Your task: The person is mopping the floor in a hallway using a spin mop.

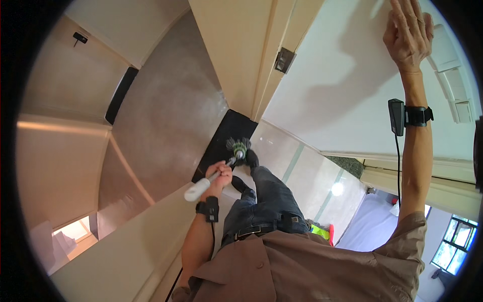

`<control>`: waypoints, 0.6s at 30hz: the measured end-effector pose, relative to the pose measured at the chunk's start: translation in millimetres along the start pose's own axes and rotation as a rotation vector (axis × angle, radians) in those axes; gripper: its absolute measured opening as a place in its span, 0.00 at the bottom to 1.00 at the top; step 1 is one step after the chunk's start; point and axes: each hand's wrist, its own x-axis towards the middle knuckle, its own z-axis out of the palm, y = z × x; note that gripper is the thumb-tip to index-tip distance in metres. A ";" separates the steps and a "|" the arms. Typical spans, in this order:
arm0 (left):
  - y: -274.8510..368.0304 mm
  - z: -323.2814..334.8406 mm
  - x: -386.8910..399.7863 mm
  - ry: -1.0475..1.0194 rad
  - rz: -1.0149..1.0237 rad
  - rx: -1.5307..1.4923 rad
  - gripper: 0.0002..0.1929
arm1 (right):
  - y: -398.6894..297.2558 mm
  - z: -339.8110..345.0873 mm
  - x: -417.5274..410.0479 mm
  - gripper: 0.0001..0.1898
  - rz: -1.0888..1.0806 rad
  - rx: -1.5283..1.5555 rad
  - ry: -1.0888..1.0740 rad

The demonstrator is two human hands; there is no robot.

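Note:
My left hand [220,173] grips the pole of a mop [214,176], whose white handle end [197,189] points toward my body. At the pole's far end, the green mop head [239,148] with grey strands is at a dark door threshold [226,141], close to my foot. High on the right, my right hand [409,37] is raised at the white wall [339,75], back of the hand toward me, holding nothing. Its fingertips run out at the top rim. White wall switches [453,81] are beside it. Whether the palm touches the wall is hard to tell.
A beige door frame [260,45] with a metal strike plate [285,60] stands ahead. Left of the threshold lies a brownish floor [162,102]; pale tiles [281,147] lie on the right. Yellow-green and red items [320,231] sit near my hip. A bed [366,219] shows through another doorway.

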 end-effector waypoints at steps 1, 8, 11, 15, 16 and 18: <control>-8.6 -11.1 0.7 0.004 0.000 0.005 0.11 | 0.7 -1.2 0.7 0.20 -0.010 0.046 0.064; -46.5 -45.5 -43.7 0.242 0.233 -0.067 0.12 | -2.3 -6.6 -5.8 0.21 0.035 0.035 -0.089; -31.6 -52.3 -40.6 0.243 0.268 -0.086 0.12 | -1.2 2.7 -7.6 0.21 0.006 0.105 0.044; -19.6 -53.9 -27.5 -0.028 0.158 -0.050 0.13 | -7.9 -3.5 -2.4 0.21 0.038 0.066 -0.054; -19.7 -49.6 -23.0 -0.066 0.189 0.010 0.13 | -9.6 -2.5 -1.4 0.21 0.037 0.055 -0.048; -22.5 -45.9 -17.6 -0.076 0.189 -0.015 0.13 | -16.5 3.9 -1.2 0.20 0.051 0.058 -0.010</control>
